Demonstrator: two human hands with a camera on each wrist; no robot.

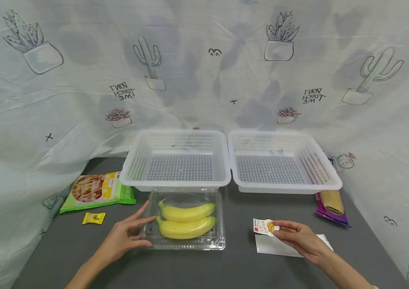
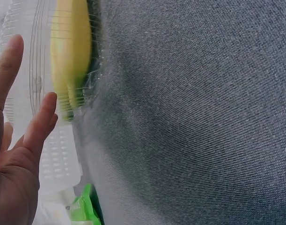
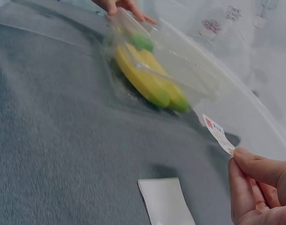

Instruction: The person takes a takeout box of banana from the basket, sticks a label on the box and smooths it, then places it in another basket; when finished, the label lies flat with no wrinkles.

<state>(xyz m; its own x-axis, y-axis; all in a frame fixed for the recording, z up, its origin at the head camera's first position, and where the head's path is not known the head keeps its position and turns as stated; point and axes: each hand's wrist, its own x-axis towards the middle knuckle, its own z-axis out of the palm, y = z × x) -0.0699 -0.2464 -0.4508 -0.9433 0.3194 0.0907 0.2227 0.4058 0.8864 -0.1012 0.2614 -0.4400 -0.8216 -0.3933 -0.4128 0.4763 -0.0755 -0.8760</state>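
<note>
Two yellow bananas [image 1: 187, 228] lie inside a clear plastic clamshell box [image 1: 190, 244] at the middle of the table. At the left side of the box is my left hand [image 1: 120, 237], its fingers spread and fairly straight, fingertips right at the edge. In the left wrist view the fingers [image 2: 40, 122] show beside the clear wall. My right hand [image 1: 302, 241] pinches a small white label [image 1: 262, 226] with a banana picture between thumb and fingers. The label [image 3: 217, 133] is slightly bent in the right wrist view. Beneath that hand lies a white paper slip [image 1: 276, 246].
Two white perforated baskets [image 1: 177, 184] [image 1: 291, 187] stand side by side behind the box. At left lie a green food bag [image 1: 97, 190] and a small yellow packet [image 1: 94, 218]. A purple packet [image 1: 332, 206] lies at right, partly behind the right basket.
</note>
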